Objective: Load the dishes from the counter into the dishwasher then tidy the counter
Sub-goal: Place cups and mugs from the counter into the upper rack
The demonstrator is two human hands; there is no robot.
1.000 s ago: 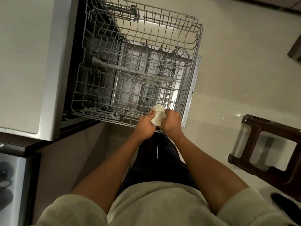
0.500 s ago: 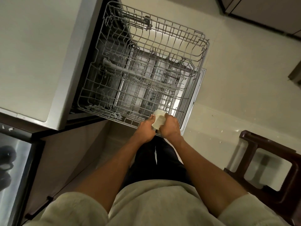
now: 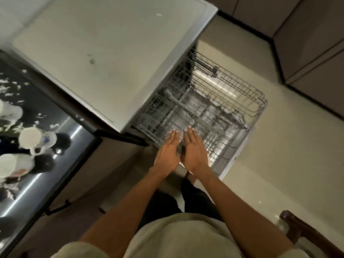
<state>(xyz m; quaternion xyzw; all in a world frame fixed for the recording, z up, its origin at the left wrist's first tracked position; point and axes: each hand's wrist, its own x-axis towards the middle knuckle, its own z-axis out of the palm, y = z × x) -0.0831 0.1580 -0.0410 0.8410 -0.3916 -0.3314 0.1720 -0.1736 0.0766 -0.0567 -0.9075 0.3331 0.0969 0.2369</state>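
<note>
Dishes [image 3: 29, 139], blurred, crowd the counter [image 3: 61, 127]; left hand [image 3: 167, 153], right hand [image 3: 194, 151] flat, empty.

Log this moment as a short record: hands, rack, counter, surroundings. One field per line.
left hand: left hand flat, fingers straight, over the near edge of the rack, holding nothing
right hand: right hand flat beside it, fingers straight, holding nothing
rack: wire dishwasher rack pulled out over the floor; no dish visible in it
counter: dark counter at far left carries white dishes and scattered white scraps
dishwasher top: grey top bare apart from small marks
surroundings: brown chair at lower right
</note>
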